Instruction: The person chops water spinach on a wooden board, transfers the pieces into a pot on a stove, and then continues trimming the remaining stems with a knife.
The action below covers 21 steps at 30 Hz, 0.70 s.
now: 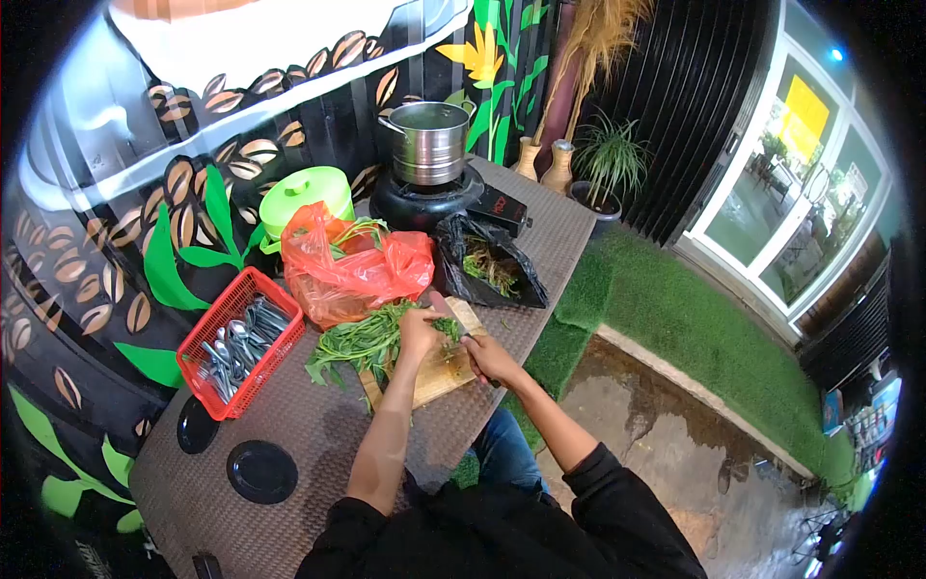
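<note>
My left hand (421,333) is closed on a bunch of leafy greens (363,340) that lies across a wooden cutting board (449,372). In my right hand (489,358) is a knife (448,311), its handle gripped and its blade pointing away from me, close beside the left fingers. Some cut green pieces (448,328) sit by the blade. Behind the greens stands a red plastic bag (352,265) with more stems showing at its top. To its right an open black plastic bag (494,266) holds plant scraps.
A red basket (241,340) of spoons and forks stands at the left, near two black plates (261,472). At the back are a lime-green lidded pot (306,196) and a steel pot (427,143) on a portable stove (424,200). The table (328,434) ends at my right.
</note>
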{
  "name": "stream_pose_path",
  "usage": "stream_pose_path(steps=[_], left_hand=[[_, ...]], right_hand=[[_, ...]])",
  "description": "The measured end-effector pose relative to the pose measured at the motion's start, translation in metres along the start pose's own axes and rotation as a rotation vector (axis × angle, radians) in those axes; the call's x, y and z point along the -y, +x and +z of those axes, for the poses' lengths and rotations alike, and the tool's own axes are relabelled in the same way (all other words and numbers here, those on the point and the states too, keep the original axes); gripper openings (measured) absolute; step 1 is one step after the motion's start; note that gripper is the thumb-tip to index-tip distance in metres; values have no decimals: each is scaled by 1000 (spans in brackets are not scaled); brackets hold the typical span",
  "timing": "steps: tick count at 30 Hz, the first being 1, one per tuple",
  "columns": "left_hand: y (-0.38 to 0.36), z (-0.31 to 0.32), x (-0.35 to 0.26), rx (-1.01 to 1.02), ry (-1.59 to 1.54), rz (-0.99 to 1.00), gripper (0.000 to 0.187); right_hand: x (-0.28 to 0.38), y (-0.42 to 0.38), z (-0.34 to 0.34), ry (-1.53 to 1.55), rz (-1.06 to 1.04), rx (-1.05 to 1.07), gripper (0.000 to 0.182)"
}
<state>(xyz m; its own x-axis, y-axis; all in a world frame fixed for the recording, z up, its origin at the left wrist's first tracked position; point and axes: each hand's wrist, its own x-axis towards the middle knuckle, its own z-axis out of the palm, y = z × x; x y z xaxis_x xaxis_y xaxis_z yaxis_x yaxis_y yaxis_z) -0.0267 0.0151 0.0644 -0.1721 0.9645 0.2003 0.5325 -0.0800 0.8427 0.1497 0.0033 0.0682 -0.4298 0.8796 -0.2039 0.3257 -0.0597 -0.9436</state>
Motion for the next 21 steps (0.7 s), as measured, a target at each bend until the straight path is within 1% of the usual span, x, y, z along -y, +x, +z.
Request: stream_pose_path(steps=[3,4,7,8,9,11,12,13,15,16,17,18,19,20,21], left_hand=[[25,-11,-8,41,-11,-29,41],[32,-18,-18,60,-18,-79,40],[57,-34,-44,48,61,-27,39],[69,-38,-55,68,70,-97,40],[85,-42,-59,63,70,-89,40],[120,-47,-69,65,113,83,42],[134,-52,-86,19,148,-68,44],[155,-57,-91,-2,159,1,44],[193,-69,-110,-25,175,22,46],[213,-76,-120,-34,225,-19,46],[245,-78,-115,-5,181,7,45],[276,-83,-117,-8,203,-12,45],[291,-88,-135,-11,223,-30,45],[308,-93,-153,-13,380,-64,48],[331,-95,-160,-18,483,-18,50]], right_hand=[[36,-1,-10,45,3,32,42],[44,2,-13,33,2,39,43],[74,10,-27,59,-20,77,42],[83,16,-33,46,-24,92,43],[95,22,-42,10,-49,103,43],[119,44,-64,33,-42,160,41],[125,63,-75,67,-53,181,40],[142,74,-85,139,-25,217,38],[177,99,-105,145,-17,220,37],[197,108,-113,134,-7,222,37],[209,126,-124,206,31,253,37],[224,142,-134,209,40,254,37],[236,159,-143,212,50,253,36],[242,182,-154,199,0,263,35],[254,203,-164,195,-10,263,35]])
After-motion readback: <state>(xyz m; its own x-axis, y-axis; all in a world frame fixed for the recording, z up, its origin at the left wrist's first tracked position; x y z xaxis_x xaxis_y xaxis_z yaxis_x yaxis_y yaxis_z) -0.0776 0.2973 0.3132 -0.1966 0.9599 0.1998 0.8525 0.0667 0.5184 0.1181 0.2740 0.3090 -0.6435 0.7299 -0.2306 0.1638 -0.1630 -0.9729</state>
